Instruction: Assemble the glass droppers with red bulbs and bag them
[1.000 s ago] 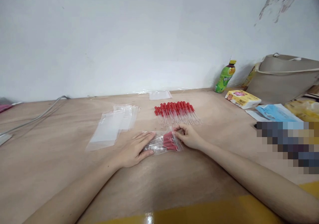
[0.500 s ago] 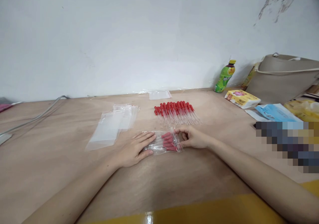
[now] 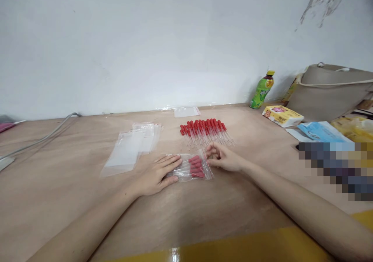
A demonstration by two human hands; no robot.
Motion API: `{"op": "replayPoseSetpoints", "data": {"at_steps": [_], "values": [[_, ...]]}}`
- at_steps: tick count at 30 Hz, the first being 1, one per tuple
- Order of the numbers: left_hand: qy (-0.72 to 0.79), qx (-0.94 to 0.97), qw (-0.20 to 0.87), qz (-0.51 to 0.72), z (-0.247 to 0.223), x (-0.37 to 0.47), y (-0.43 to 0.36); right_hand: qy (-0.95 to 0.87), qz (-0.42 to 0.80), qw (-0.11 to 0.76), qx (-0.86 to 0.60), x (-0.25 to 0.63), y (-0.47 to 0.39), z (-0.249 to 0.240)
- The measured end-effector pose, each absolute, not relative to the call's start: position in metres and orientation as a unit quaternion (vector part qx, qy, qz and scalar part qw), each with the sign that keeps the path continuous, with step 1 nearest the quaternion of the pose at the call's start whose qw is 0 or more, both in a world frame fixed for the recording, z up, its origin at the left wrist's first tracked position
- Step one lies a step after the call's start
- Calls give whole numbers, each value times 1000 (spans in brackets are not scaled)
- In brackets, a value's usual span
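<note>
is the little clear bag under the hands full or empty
Not empty: the clear bag holds several red-capped droppers, red ends toward the right hand. The left hand lies flat on its other end.

Setting: a small hand-packing workstation, improvised rather than industrial. Bare plywood bench top (image 3: 204, 211) pushed against a scuffed white wall (image 3: 145, 40), yellow tape strip (image 3: 262, 246) along the near edge. Stock laid out in batches: red-bulbed glass droppers (image 3: 205, 129) in a row, a stack of empty clear zip bags (image 3: 131, 147), one filled bag (image 3: 192, 168). Personal items share the bench at right: green drink bottle (image 3: 261, 90), tissue pack (image 3: 282, 115), beige handbag (image 3: 332, 89). Grey cable (image 3: 43, 136) trails off left.
</note>
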State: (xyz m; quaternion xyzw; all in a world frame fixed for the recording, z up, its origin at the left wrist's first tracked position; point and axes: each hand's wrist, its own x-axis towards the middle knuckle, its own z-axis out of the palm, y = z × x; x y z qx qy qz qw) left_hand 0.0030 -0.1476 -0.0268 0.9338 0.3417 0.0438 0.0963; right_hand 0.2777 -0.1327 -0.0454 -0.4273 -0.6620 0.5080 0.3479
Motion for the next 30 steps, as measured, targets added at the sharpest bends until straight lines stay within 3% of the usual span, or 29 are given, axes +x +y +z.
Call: {"op": "replayPoseSetpoints", "data": {"at_steps": [5,12,16,19,25,30], "values": [[333,936,97,51,-26,4,-149,-616,532,316,-488,267,-133,-41],[320,943,61,69,-29,-11,-138,-668,536,262,-444,262,-141,-44],[428,881,-71,188,-29,-16,-133,-742,440,267,-429,265,-142,-47],[431,870,-61,234,-27,1,-149,-777,362,292,-424,268,-143,-50],[367,924,-23,109,-22,28,-174,-863,133,299,-385,287,-142,-46],[393,915,-66,65,-21,6,-141,-899,53,279,-333,297,-137,-48]]}}
